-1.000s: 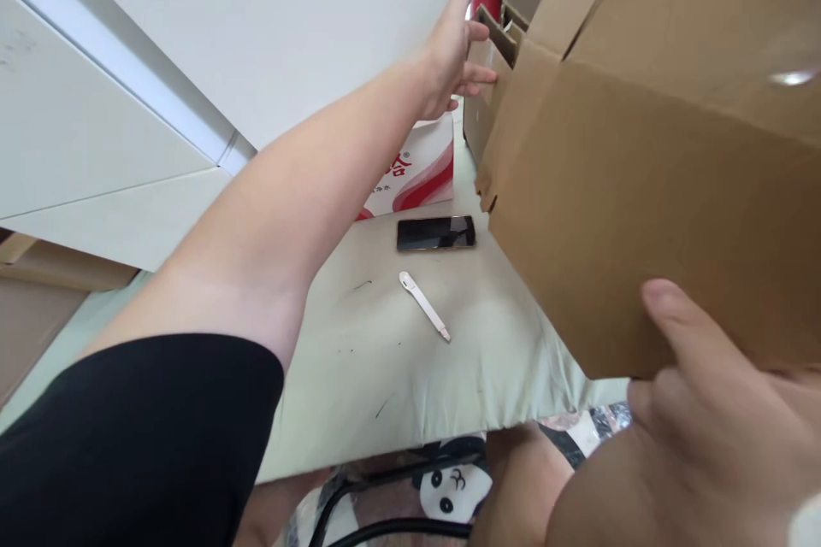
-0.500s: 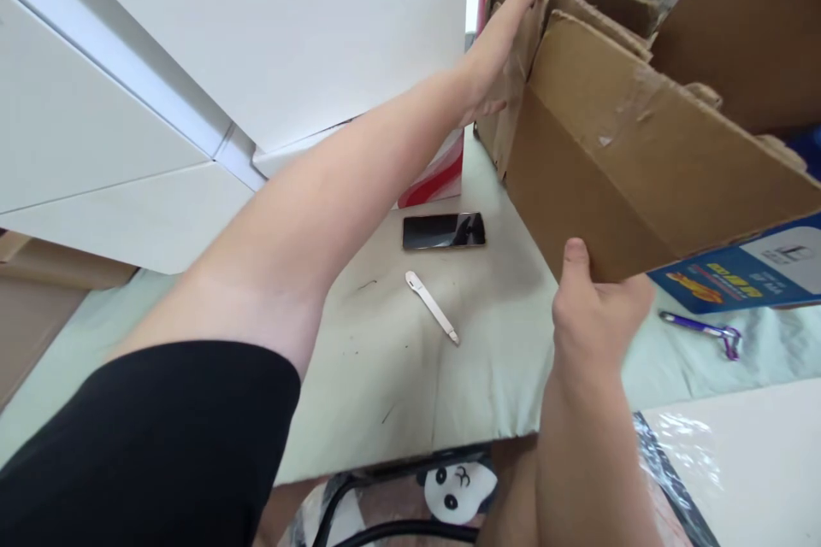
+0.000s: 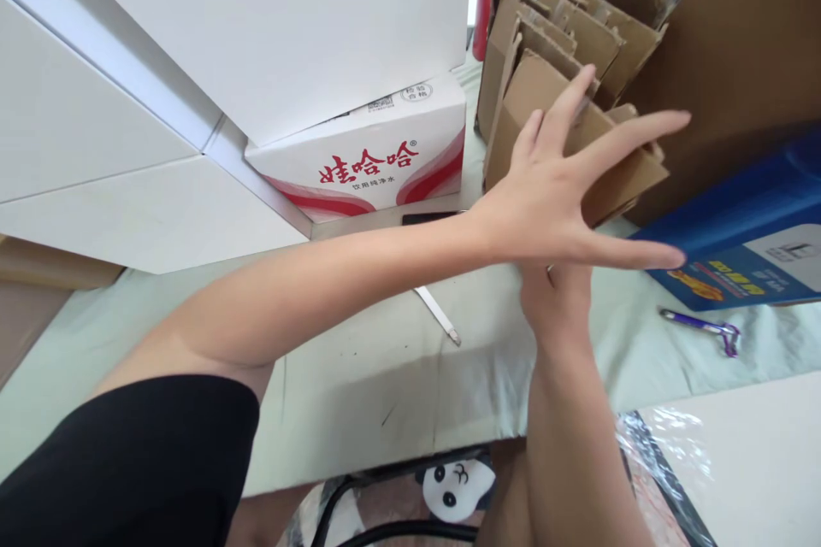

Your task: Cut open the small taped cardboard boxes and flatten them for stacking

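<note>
Several brown folded cardboard boxes [image 3: 513, 107] stand packed upright in a row at the upper right. My left hand [image 3: 545, 197] reaches across in front of the nearest one with its fingers spread wide. It holds nothing; whether its fingertips touch the cardboard I cannot tell. Just below it is my right hand [image 3: 557, 303], close to the lower edge of that cardboard. Its fingers are hidden behind my left hand, so its grip does not show.
A blue box [image 3: 737, 231] stands at the right, with a purple pen [image 3: 699, 323] before it. A white-and-red carton [image 3: 359, 167] is at the back. A white utility knife [image 3: 440, 316] and a partly covered phone [image 3: 427, 218] lie on the pale green cloth [image 3: 359, 393].
My left hand has let go of the cardboard's far end and come nearer, opening out. The broad panel has folded in against the others. My right hand has shifted slightly left.
</note>
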A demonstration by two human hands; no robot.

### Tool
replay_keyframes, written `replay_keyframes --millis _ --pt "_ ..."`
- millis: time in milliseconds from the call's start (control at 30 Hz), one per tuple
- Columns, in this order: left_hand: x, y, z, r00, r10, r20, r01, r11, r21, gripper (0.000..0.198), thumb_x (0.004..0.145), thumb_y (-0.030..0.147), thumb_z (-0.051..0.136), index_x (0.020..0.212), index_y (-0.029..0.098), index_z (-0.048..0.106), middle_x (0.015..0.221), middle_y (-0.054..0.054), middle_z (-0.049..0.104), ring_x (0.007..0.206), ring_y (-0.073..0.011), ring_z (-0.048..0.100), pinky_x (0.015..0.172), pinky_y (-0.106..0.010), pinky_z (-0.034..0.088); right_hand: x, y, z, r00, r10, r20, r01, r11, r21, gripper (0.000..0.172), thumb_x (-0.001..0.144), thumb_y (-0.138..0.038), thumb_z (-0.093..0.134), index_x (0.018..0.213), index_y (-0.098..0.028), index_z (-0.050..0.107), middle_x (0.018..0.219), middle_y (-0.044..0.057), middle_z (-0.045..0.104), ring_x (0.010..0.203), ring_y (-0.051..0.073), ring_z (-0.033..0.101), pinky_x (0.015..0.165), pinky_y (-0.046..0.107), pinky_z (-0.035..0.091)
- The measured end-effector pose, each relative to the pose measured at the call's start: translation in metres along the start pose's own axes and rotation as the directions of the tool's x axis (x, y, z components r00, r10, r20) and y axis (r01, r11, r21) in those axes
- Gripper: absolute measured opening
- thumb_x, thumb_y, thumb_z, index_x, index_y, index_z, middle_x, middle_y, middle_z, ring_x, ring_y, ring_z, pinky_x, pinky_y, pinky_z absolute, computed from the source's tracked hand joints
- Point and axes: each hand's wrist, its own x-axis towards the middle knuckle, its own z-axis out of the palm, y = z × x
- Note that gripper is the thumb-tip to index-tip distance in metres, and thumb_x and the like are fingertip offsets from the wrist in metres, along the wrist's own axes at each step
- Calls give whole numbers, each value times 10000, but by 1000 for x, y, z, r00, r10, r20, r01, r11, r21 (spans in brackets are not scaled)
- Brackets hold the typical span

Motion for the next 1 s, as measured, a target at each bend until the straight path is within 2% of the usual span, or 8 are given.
replay_keyframes --millis 67,167,233,333,500,700,900,1000 --pt "-8 8 -1 1000 -24 16 23 997 80 799 685 458 840 1415 425 517 1695 9 231 1639 -367 -70 1305 -599 169 -1 -1 1 1000 -14 19 14 1000 -22 452 886 -305 476 1300 -207 631 1166 152 643 1213 329 566 1075 556 439" --pt "-13 9 -13 993 -121 13 117 981 156 669 772 292 728 1402 410 538 1693 -13 218 1642 -352 11 1282 -597 214 -5 6 2 992 128 -8 -128 988 -87 550 865 -377 522 1383 -202 577 1105 143 616 1103 323 558 991 576 479" --pt "-12 3 -22 982 -186 -23 187 968 169 646 796 254 688 1405 404 533 1685 -31 234 1642 -324 30 1276 -560 234 -8 10 1 978 211 3 -209 973 -93 637 846 -399 554 1452 -207 517 1187 153 586 1092 306 560 1028 591 457" --pt "-7 -7 -29 964 -257 -74 266 951 156 624 823 235 662 1406 408 521 1667 -47 260 1637 -298 58 1264 -523 257 -9 8 1 955 295 26 -292 953 -77 669 832 -396 578 1473 -222 495 1346 177 512 1103 284 578 1079 585 430" --pt "7 -17 -28 949 -291 -121 310 931 194 633 858 235 654 1447 388 481 1678 -52 204 1632 -262 68 1272 -489 234 -10 1 1 945 324 39 -322 945 -56 625 834 -390 589 1441 -259 517 1383 165 500 1123 281 593 1037 564 472" --pt "24 -20 -28 931 -342 -126 361 915 183 694 832 230 717 1449 423 464 1632 -68 286 1606 -310 162 1228 -537 302 -12 0 0 954 299 30 -298 954 -19 582 838 -384 599 1403 -262 536 1367 159 524 1075 260 603 990 542 508" --pt "35 -30 -27 936 -311 -164 341 918 205 589 836 299 719 1364 428 493 1695 17 170 1562 -269 249 1214 -429 345 -12 -2 0 948 313 56 -315 949 18 571 839 -406 608 1389 -269 539 1388 156 520 1065 247 617 988 529 511" --pt "39 -33 -28 949 -277 -149 304 929 210 552 822 327 721 1322 431 510 1684 45 208 1566 -266 221 1194 -421 369 -12 -2 0 951 305 46 -307 951 47 560 823 -408 623 1362 -269 555 1368 149 540 1041 235 621 988 518 511"
